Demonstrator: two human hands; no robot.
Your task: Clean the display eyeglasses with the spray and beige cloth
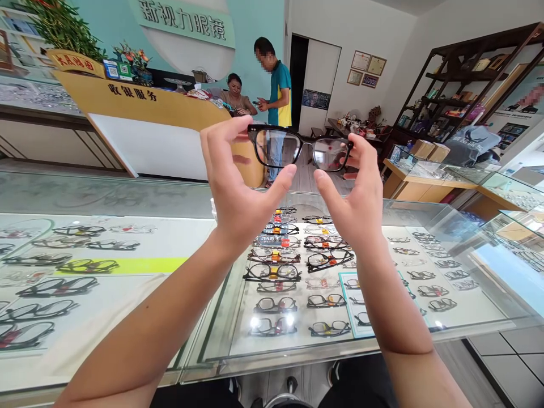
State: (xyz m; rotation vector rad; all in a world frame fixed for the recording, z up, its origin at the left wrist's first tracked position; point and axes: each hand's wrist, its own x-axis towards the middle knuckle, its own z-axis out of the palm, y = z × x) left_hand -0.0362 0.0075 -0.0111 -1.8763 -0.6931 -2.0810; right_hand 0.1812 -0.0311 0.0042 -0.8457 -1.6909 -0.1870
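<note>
A pair of black-framed glasses with clear lenses is held up in the air, front rims toward the camera. My left hand grips its left end, fingers at the upper corner and thumb near the lower rim. At the other end, my right hand pinches the right corner, with the thumb below the lens. The temples are mostly hidden behind the lenses and fingers. Beneath both hands is a glass display case with rows of glasses inside.
Another glass case with glasses adjoins on the left. Beyond stand a yellow and white counter, a seated person and a standing person. Further cases and dark shelves are at the right.
</note>
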